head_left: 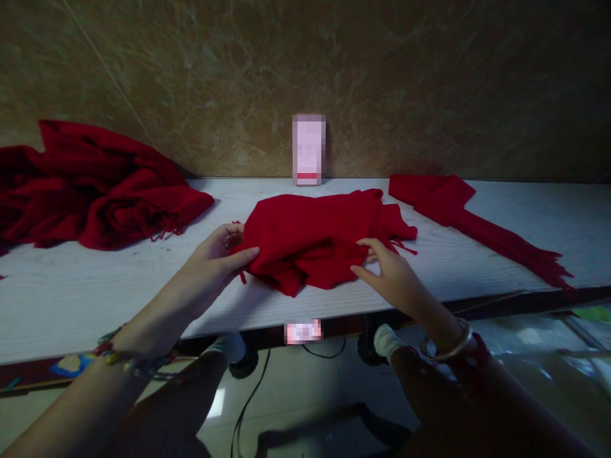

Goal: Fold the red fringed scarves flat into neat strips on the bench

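Note:
A red scarf (310, 235) lies loosely bunched on the white wood-grain surface in front of me, some fringe poking out at both sides. My left hand (229, 251) grips its left edge, thumb on top and fingers partly hidden behind the cloth. At the scarf's right side, my right hand (382, 267) has thumb and index finger apart, their tips touching the cloth; the other fingers are curled.
More red fringed fabric (114, 191) is heaped at the left. A narrow folded red scarf (477, 222) lies to the right. A blurred-out pink object (309, 149) leans against the brown marbled wall (429, 89). Below the front edge, a black cable (252, 394) runs over the tiled floor.

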Demonstrator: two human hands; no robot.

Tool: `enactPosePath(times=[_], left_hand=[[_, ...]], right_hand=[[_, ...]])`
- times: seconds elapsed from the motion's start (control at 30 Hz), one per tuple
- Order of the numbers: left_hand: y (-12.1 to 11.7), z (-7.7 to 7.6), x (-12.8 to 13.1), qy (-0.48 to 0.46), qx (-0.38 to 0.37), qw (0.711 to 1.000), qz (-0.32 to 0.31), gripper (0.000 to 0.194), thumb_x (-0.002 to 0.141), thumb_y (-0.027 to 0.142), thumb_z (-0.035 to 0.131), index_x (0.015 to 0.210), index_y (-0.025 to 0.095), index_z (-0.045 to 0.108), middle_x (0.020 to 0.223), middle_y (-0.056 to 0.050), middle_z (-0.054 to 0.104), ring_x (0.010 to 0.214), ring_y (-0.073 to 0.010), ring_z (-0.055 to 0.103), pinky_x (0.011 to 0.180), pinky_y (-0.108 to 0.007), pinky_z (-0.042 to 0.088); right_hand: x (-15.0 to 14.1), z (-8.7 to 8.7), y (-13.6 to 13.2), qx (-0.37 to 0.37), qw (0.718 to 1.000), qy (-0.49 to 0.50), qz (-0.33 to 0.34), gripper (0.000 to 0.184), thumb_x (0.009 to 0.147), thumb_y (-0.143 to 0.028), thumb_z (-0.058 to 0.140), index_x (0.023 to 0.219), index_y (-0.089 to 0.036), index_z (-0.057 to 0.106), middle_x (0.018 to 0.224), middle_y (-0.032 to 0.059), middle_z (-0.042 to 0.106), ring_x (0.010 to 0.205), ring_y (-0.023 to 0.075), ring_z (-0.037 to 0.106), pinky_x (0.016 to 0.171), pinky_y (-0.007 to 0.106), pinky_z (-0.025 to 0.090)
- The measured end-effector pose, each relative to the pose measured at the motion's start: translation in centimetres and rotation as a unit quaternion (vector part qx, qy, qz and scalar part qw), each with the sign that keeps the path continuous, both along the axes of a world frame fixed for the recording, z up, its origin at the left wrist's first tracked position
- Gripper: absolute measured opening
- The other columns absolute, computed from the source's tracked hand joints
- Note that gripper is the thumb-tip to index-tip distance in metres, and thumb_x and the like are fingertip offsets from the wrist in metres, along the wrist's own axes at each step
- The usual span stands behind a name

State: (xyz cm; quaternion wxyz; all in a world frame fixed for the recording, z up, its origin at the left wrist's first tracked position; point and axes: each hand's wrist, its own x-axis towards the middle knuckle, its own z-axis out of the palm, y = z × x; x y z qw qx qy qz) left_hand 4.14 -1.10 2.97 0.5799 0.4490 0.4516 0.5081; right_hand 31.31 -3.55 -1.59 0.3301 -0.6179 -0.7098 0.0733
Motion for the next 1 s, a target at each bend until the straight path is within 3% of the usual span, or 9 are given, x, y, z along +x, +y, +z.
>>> enactPosePath(times=[0.1,0.2,0.4,0.6,0.83,0.9,1.0], left_hand=[[-0.7,0.2,-0.3,0.018,-0.016,0.999,-0.027,0.040,0.048,0.011,0.077,0.084,0.017,0.062,0.077,-0.001,0.066,0.070,-0.0132,0.062,0.062,-0.023,0.051],[-0.7,0.1,-0.8,0.028,-0.023,0.999,-0.016,0.046,0.045,0.013,0.079,0.088,0.015,0.063,0.075,-0.001,0.066,0.067,-0.0125,0.061,0.062,-0.023,0.050],[1.2,-0.7,-0.4,-0.027,-0.007,0.999,0.027,0.035,0.040,0.016,0.078,0.069,0.014,0.060,0.066,0.002,0.065,0.060,-0.0101,0.058,0.058,-0.021,0.047],[1.7,-1.6,0.4,-0.012,0.027,0.999,0.041,0.030,0.046,0.025,0.075,0.071,0.015,0.060,0.068,0.002,0.066,0.063,-0.0112,0.058,0.061,-0.023,0.046],[-0.5,-1.5,-0.1,0.078,0.025,0.991,-0.106,0.048,0.058,0.033,0.075,0.101,0.017,0.061,0.112,-0.009,0.066,0.100,-0.0221,0.061,0.087,-0.035,0.048],[-0.8,-1.2,-0.2,0.104,0.022,0.988,-0.109,0.056,0.055,0.030,0.077,0.106,0.017,0.060,0.113,-0.009,0.065,0.102,-0.0232,0.060,0.089,-0.036,0.047],[-0.8,-0.7,-0.5,0.116,0.021,0.991,-0.064,0.059,0.052,0.032,0.078,0.105,0.016,0.060,0.103,-0.009,0.068,0.095,-0.0236,0.063,0.085,-0.037,0.049]], right_hand=[[-1.0,0.1,0.5,-0.026,1.000,0.012,-0.001,0.023,0.068,-0.015,0.057,0.089,-0.023,0.061,0.066,0.0002,0.064,0.063,0.0194,0.061,0.063,0.033,0.047],[-1.8,0.7,1.1,0.023,0.997,0.072,-0.025,0.017,0.068,-0.014,0.054,0.081,-0.023,0.060,0.068,-0.0002,0.063,0.062,0.0174,0.059,0.063,0.032,0.046],[-2.5,2.4,1.4,0.119,0.966,0.201,-0.108,0.016,0.069,-0.021,0.055,0.085,-0.022,0.055,0.061,-0.0039,0.052,0.055,0.0143,0.052,0.056,0.028,0.043],[-2.1,4.1,-0.2,0.157,0.967,0.161,-0.121,0.022,0.067,-0.026,0.062,0.087,-0.022,0.053,0.056,-0.0070,0.048,0.052,0.0134,0.050,0.055,0.027,0.040],[-0.9,2.9,0.4,0.139,0.974,0.137,-0.114,0.023,0.071,-0.041,0.062,0.082,-0.021,0.055,0.054,-0.0059,0.048,0.051,0.0134,0.049,0.055,0.029,0.041],[-0.7,2.5,0.5,0.127,0.977,0.138,-0.099,0.024,0.071,-0.043,0.061,0.081,-0.021,0.058,0.056,-0.0032,0.053,0.054,0.0145,0.052,0.056,0.030,0.043],[-0.4,2.2,0.7,0.100,0.982,0.149,-0.064,0.025,0.072,-0.044,0.058,0.077,-0.020,0.062,0.062,0.0018,0.062,0.057,0.0164,0.056,0.057,0.032,0.046]])
